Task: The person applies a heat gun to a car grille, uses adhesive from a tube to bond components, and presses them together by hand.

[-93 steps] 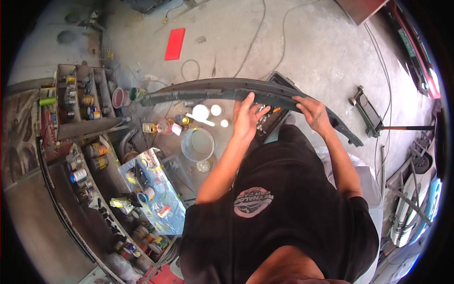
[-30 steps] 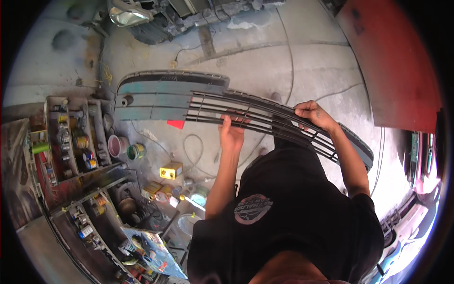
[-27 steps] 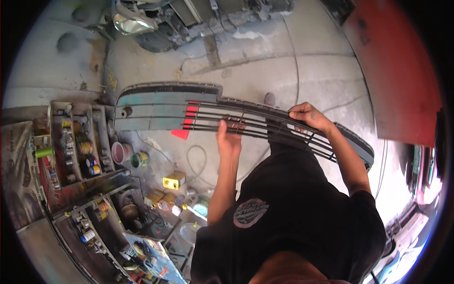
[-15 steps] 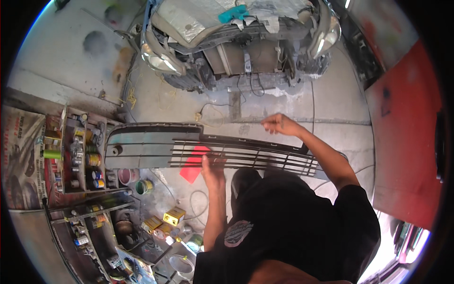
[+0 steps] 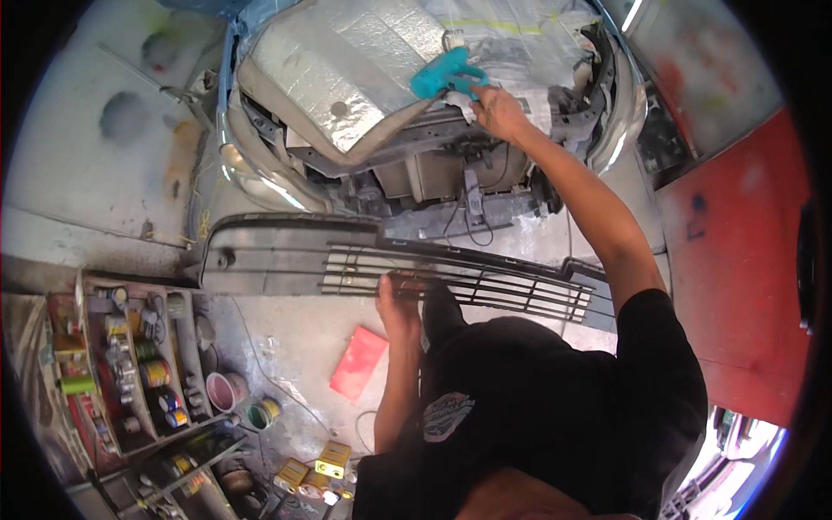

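A long black plastic bumper grille (image 5: 485, 279) with open slats lies crosswise before my body. My left hand (image 5: 400, 305) grips its lower edge near the middle, thumb in front, fingers partly hidden behind the slats. Ahead, my right arm is stretched to the stripped car front (image 5: 381, 160). There my right hand (image 5: 501, 114) has its fingers closed at the handle end of a teal pistol-shaped tool (image 5: 442, 73), which looks like a heat gun. The tool rests on silvery padding (image 5: 347, 74) and covering sheets over the front of the car.
At left stands a shelf rack (image 5: 143, 347) holding cans and bottles. Buckets (image 5: 227, 392) and yellow tins (image 5: 333, 459) stand on the floor near it. A red flat sheet (image 5: 359, 364) lies below the grille. To the right is a large red panel (image 5: 737, 277). Cables trail across the floor.
My right hand has moved forward from above the grille to the teal tool. My view has tilted toward the car. The left hand keeps its hold on the grille.
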Available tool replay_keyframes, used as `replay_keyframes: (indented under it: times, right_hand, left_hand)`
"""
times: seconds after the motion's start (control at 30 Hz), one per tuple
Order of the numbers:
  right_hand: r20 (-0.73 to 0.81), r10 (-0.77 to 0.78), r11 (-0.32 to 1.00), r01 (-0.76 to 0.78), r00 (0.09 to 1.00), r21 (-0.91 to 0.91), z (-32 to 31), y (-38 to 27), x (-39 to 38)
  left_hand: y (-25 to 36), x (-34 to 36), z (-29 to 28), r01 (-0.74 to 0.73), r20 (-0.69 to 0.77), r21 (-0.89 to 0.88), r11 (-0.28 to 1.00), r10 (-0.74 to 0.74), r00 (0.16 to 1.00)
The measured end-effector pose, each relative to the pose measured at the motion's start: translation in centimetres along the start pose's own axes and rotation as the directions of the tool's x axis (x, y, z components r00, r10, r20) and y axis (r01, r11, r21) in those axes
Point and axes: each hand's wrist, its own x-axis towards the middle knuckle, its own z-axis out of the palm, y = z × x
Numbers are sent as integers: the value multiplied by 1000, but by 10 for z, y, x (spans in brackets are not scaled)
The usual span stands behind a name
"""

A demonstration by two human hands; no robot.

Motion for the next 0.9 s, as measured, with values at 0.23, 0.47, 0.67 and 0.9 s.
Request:
replay_keyframes:
  times: [0.23, 0.47, 0.67, 0.9]
  right_hand:
    - [443, 130, 942, 29, 887, -334, 80, 48, 85]
    - [543, 161, 968, -23, 824, -251, 84, 61, 102]
    - [381, 191, 975, -220, 905, 33, 47, 61, 113]
    - [227, 432, 506, -443, 873, 740, -102, 9, 81]
  left_hand:
    - [42, 106, 44, 116, 91, -8, 993, -115, 989]
    - [60, 163, 79, 186, 54, -43, 982, -184, 981]
    - [68, 198, 103, 168, 112, 23, 986, -169, 979]
    - [75, 212, 136, 57, 144, 117, 992, -74, 987]
